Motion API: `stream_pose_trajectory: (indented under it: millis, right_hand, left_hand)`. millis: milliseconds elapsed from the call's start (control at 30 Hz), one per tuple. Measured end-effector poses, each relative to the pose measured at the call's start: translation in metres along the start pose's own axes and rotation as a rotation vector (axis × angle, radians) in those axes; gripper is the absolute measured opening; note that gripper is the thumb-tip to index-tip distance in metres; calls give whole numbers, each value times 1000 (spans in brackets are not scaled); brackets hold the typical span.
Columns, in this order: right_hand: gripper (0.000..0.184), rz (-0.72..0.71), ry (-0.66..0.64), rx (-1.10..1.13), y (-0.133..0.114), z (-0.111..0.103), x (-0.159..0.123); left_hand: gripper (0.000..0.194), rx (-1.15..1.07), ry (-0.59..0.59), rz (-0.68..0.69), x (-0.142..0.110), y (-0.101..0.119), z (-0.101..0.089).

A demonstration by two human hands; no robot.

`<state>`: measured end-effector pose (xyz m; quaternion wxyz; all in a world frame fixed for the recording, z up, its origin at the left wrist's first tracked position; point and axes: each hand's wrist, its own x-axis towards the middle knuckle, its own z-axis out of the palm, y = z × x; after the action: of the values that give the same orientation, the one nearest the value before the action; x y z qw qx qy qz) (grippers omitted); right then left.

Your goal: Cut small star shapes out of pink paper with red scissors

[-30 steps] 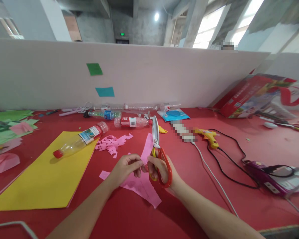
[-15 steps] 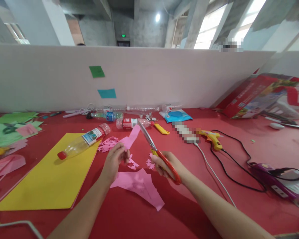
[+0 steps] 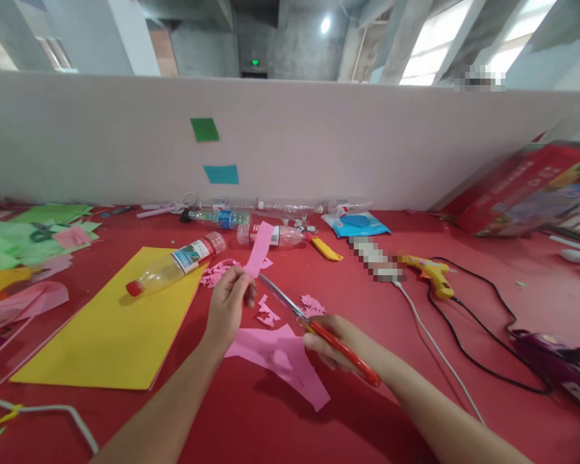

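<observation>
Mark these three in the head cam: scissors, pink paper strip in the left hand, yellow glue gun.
Scissors [image 3: 338, 346]: head view, on the red handle.
Pink paper strip [image 3: 260, 250]: head view, middle of the part sticking up.
Yellow glue gun [image 3: 434, 273]: head view, on the body.

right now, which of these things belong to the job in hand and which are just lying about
Likely part of the job:
scissors, in the right hand
pink strip, in the left hand
pink sheet
pink scraps

Seemingly just lying about:
yellow paper
bottles
blue packet
glue gun
red box
</observation>
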<state>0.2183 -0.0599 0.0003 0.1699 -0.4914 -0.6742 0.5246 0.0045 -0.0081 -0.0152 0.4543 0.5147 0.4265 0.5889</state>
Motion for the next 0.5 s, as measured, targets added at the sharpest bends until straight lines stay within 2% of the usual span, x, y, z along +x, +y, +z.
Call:
stream_pose_trajectory:
  millis: [167,333,500]
  right_hand:
    - [43,-1,-3,-15,-1,2,-5]
    - [51,-39,12,-71,1,4,-2]
    - [53,-28,4,18,0,6,-1]
  left_hand:
    - [20,-70,94,-17,1,-1,0]
    - [22,28,21,7,-3,5,4]
    - [23,39,-11,9,-7,11,10]
